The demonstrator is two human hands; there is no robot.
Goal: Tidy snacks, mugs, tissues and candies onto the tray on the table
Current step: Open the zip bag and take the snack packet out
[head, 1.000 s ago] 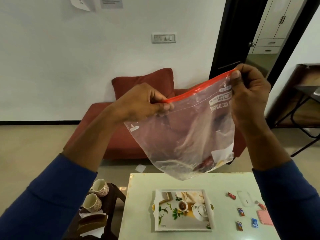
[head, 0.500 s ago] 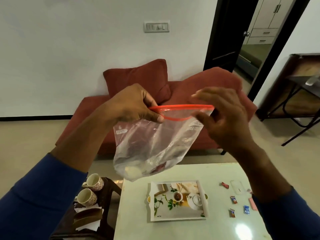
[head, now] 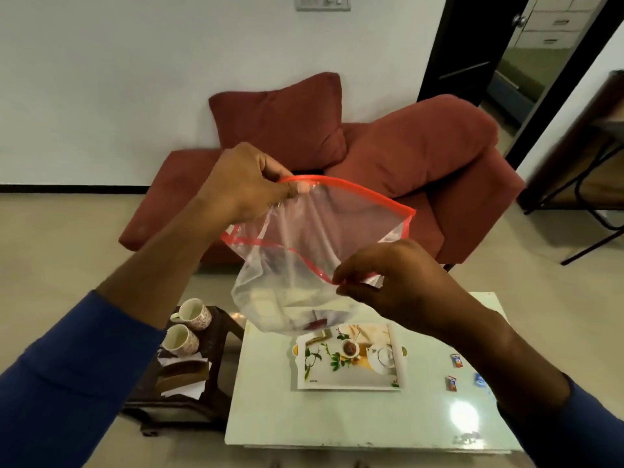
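Observation:
I hold a clear zip bag (head: 304,251) with a red seal strip in the air above the table. My left hand (head: 246,184) pinches the far rim, my right hand (head: 385,282) pinches the near rim, and the mouth gapes wide. A dark red item and something pale lie at the bag's bottom. Below it the white printed tray (head: 351,376) rests on the pale table (head: 304,417). Small wrapped candies (head: 452,383) lie to the tray's right. Two patterned mugs (head: 189,324) stand on a dark stool at the left.
The dark stool (head: 202,376) also carries papers or napkins and stands beside the table's left edge. A red sofa (head: 371,163) with cushions sits behind the table. A dark metal-legged desk (head: 591,177) is at the right, next to an open doorway.
The bag's seal has been pulled apart and the mouth now gapes wide. Both hands have lowered, and my right hand moved toward me with the near rim.

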